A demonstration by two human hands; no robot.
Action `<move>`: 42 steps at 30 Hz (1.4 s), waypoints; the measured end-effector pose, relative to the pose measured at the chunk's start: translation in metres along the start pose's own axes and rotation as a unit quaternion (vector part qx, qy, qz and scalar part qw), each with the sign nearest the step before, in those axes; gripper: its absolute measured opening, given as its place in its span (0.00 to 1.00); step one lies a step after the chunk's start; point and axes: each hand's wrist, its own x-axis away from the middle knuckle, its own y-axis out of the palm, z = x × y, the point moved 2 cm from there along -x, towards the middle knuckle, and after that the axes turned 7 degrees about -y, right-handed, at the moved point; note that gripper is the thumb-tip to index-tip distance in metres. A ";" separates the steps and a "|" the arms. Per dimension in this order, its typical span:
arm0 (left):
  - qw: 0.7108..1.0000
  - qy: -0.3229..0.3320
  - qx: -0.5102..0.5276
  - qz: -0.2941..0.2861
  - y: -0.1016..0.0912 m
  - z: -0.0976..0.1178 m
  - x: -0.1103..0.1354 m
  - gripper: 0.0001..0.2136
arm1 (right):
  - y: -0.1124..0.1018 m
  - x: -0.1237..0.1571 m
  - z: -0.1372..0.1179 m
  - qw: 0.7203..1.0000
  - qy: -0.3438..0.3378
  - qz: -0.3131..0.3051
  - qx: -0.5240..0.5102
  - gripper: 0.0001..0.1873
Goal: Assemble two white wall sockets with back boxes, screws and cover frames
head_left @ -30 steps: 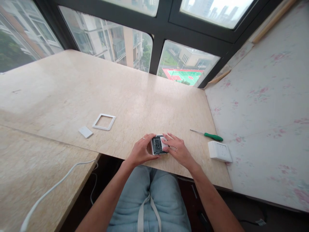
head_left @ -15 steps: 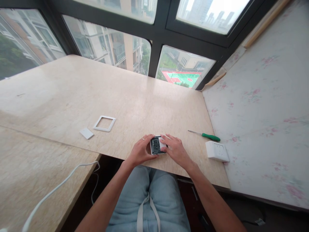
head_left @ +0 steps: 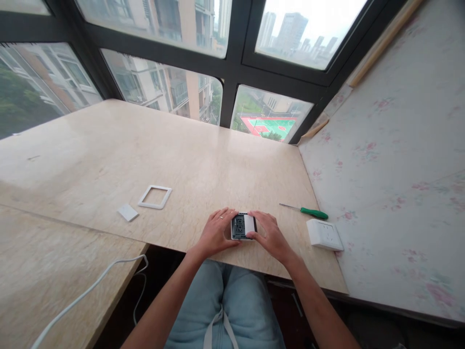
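Observation:
Near the table's front edge, a wall switch (head_left: 238, 229) lies face up with its dark inner mechanism bare on the left half. A white rocker plate (head_left: 249, 224) covers much of its right half. My left hand (head_left: 217, 231) grips the switch by its left side, thumb at the near edge and fingers at the far edge. On the opposite side, my right hand (head_left: 271, 235) curls round the switch, its thumb and fingertips at the rocker plate's near and far ends. A loose white rocker plate (head_left: 128, 213) and a square white frame (head_left: 166, 199) lie to the left.
A green-handled screwdriver (head_left: 314, 213) lies at the right. Beside it, a white socket box (head_left: 324, 234) stands against the flowered wall (head_left: 392, 194). A white cable (head_left: 90, 283) crosses the lower left tabletop. Windows border the table's far edge.
My right fingers have moved off the face of the rocker plate to its ends and the switch's right side. The view has tilted up slightly. My left hand keeps its hold.

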 end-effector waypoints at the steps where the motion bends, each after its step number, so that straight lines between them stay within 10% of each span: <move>1: 1.000 0.002 -0.001 0.000 0.001 0.000 -0.001 0.41 | -0.001 0.000 0.001 1.000 -0.006 0.000 0.004 0.31; 20: 0.998 -0.040 0.045 -0.021 0.001 0.006 -0.003 0.51 | 0.010 0.034 0.049 0.994 0.062 0.024 -0.087 0.46; 25: 0.962 -0.107 0.162 0.192 -0.049 -0.029 0.016 0.25 | 0.017 0.036 0.057 0.991 0.078 0.029 -0.101 0.43; 29: 0.879 -0.299 -0.012 0.372 -0.113 -0.066 0.044 0.16 | 0.018 0.036 0.059 0.991 0.084 0.033 -0.099 0.43; 34: 0.820 -0.478 -0.246 0.194 -0.160 -0.094 0.070 0.29 | 0.019 0.035 0.060 0.991 0.086 0.044 -0.093 0.44; 42: 0.860 -0.454 -0.225 0.065 -0.194 -0.138 0.087 0.39 | 0.017 0.035 0.059 0.990 0.104 0.039 -0.089 0.47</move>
